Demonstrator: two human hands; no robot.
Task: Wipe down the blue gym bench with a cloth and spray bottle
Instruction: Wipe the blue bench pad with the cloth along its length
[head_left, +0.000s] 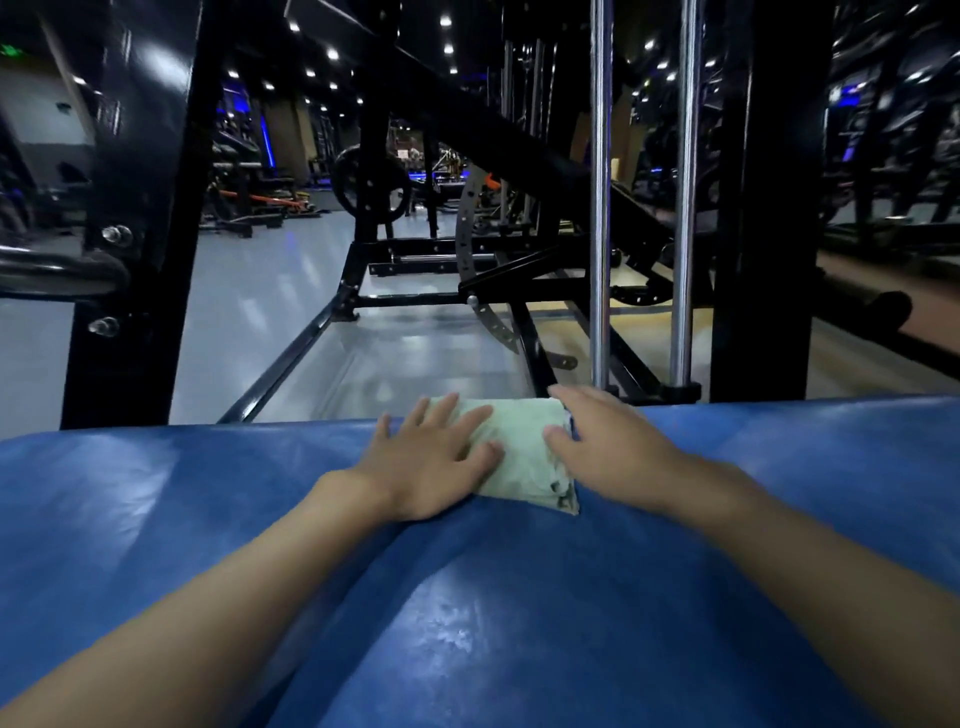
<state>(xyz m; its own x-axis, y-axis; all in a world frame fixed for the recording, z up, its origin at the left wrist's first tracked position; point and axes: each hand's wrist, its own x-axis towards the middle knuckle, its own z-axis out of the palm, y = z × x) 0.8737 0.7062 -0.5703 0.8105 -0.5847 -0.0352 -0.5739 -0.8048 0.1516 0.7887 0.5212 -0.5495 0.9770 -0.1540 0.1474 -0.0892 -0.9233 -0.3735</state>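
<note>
The blue gym bench (519, 623) fills the lower half of the view, its padded top shiny. A folded pale green cloth (522, 457) lies flat on it near the far edge. My left hand (431, 462) rests palm down on the cloth's left part, fingers spread. My right hand (602, 447) presses on the cloth's right edge, thumb on the fabric and fingers over the far corner. No spray bottle is in view.
Just beyond the bench stand two chrome guide rods (600, 208) and black machine uprights (769, 208) on the right, and a black frame post (140, 208) on the left. A black floor frame (291, 353) crosses the grey floor behind.
</note>
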